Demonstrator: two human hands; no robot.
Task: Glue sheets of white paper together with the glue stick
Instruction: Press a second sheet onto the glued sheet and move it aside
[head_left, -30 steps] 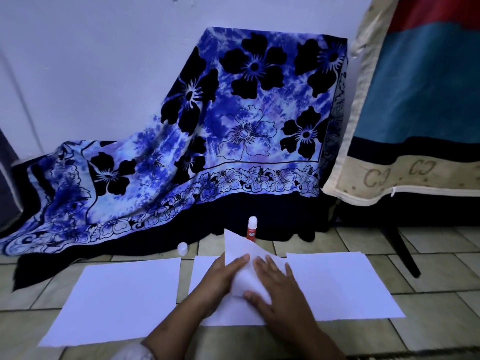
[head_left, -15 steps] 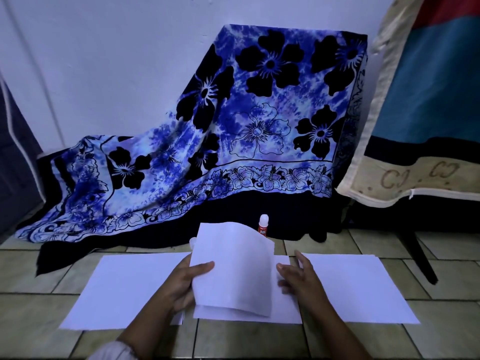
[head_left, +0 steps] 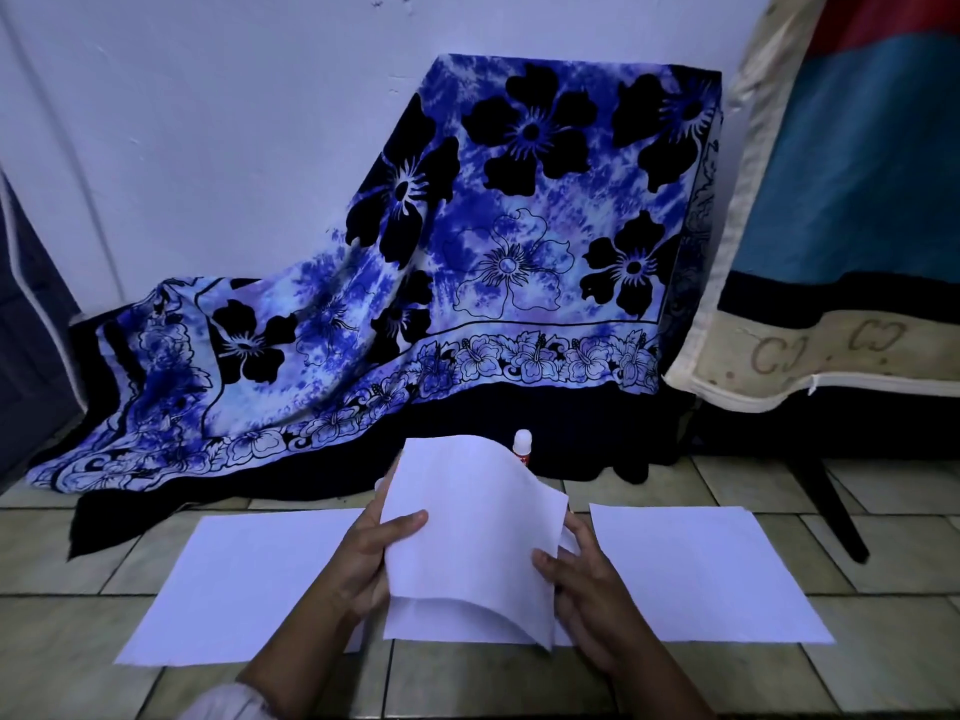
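Tiled floor [head_left: 467,683] under dim bluish light; one white sheet [head_left: 467,522] is held up off it at centre, bowed and curling, near edge low over a second sheet [head_left: 457,623] lying flat beneath; left hand [head_left: 363,558] pinches its left edge, thumb on the front and fingers behind; right hand [head_left: 582,589] grasps the right edge the same way, thumb on top; two more sheets lie flat either side, left sheet [head_left: 249,579] partly under the left forearm, right sheet [head_left: 701,569] just beside the right hand; glue stick [head_left: 522,444] stands upright just behind the raised sheet's far edge; risks, as a guess: the limp sheet could land crooked on the one below and stick off-square, or trap a wrinkle if dropped all at once; a tight pinch could crease the edge; the swinging far edge could tip the glue stick; no glue is visible on the paper, so a dry patch is possible; writing: red label on the glue stick too small to read; beige cover [head_left: 831,350] at right bears looped monogram marks, roughly "CJ", unclear; flowered blue cloth [head_left: 519,226] has none.
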